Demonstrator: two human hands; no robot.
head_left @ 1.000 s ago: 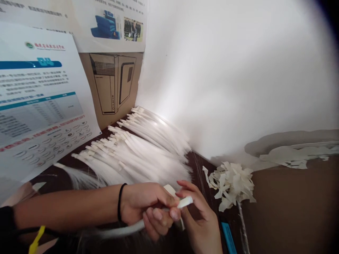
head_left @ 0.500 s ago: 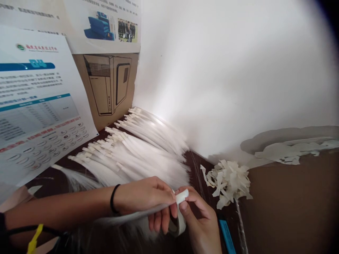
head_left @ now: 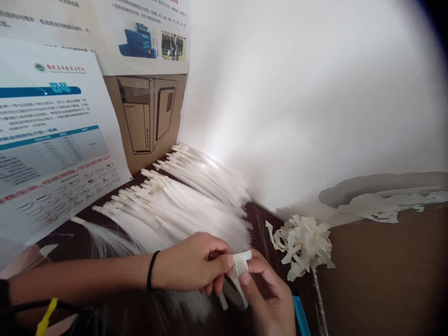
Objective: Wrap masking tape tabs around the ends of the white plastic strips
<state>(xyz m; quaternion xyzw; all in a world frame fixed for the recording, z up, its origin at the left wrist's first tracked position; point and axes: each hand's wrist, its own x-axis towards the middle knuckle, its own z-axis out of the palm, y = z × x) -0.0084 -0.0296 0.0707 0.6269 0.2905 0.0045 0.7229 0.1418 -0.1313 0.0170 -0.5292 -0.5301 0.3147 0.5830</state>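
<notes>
My left hand [head_left: 199, 263], with a black band at its wrist, pinches the edge of a white tape strip [head_left: 241, 262] between thumb and forefinger. My right hand [head_left: 268, 289] holds the strip's other side and the tape roll [head_left: 235, 293] it comes from. Loose white fibres [head_left: 191, 303] hang below my left hand; how they are held is hidden. Beyond my hands lie many bundles of white fibres [head_left: 196, 200], their left ends wrapped in tape.
A pile of torn tape pieces [head_left: 308, 242] lies right of my hands, above a blue object [head_left: 301, 315]. Printed sheets [head_left: 52, 140] and cardboard [head_left: 150, 116] stand at the left. A white panel [head_left: 297, 93] rises behind. Brown cardboard [head_left: 392, 275] is at the right.
My left fingers have curled in around the tape edge. The tape strip now lies more level between my hands, and the roll has tilted. The view has shifted slightly.
</notes>
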